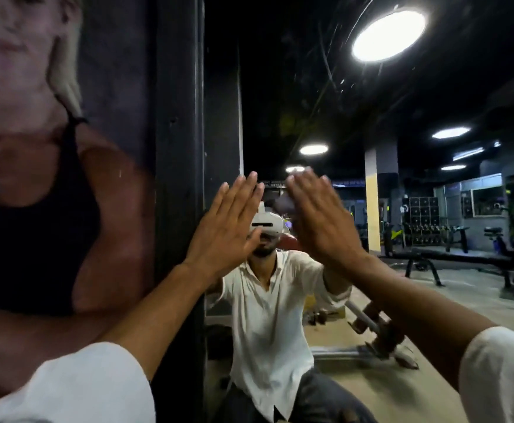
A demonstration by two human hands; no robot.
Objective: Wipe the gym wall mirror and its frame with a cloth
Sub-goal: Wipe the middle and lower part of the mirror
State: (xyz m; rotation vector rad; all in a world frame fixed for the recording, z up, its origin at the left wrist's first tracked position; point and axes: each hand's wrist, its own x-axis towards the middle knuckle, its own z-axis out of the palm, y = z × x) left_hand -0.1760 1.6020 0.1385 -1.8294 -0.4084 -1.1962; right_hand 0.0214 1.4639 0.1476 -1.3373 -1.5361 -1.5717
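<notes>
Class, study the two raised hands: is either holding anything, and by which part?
Nothing is held. The left hand and the right hand are raised before the mirror with fingers straight and empty; no cloth is in view.

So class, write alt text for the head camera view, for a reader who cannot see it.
The left hand and right hand are raised open and empty, fingers straight, before the wall mirror. Its dark frame stands left, beside a poster.

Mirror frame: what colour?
The frame is black; the head view shows it best.
</notes>
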